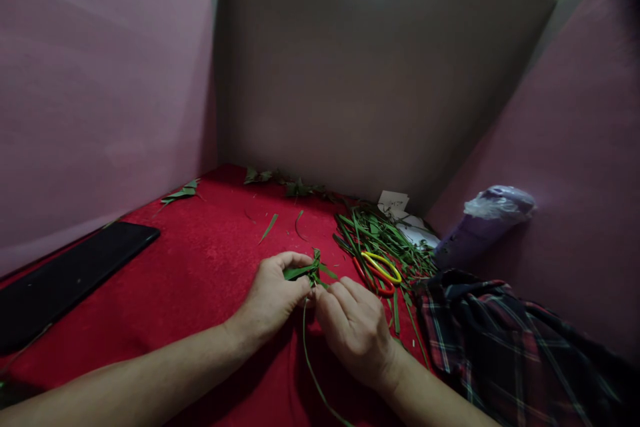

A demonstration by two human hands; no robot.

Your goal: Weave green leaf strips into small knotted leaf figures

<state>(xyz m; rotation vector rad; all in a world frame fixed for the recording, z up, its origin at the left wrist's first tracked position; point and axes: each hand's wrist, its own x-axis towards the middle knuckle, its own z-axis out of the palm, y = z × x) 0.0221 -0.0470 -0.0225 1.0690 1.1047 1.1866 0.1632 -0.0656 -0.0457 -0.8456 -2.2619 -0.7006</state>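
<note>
My left hand (273,297) and my right hand (356,328) meet over the red cloth (200,280), and both pinch a small folded piece of green leaf strips (306,271). A long thin strip (309,353) trails from it toward me, passing between my wrists. The fingertips of both hands touch the leaf work from either side. Just right of my hands lie scissors with yellow and red handles (381,270) on a heap of loose green strips (385,240).
A black flat device (70,277) lies at the left edge. Leaf scraps (181,193) are scattered near the back wall. A purple bag-wrapped object (483,223), a white paper (393,202) and a plaid cloth (500,340) sit on the right. Walls enclose three sides.
</note>
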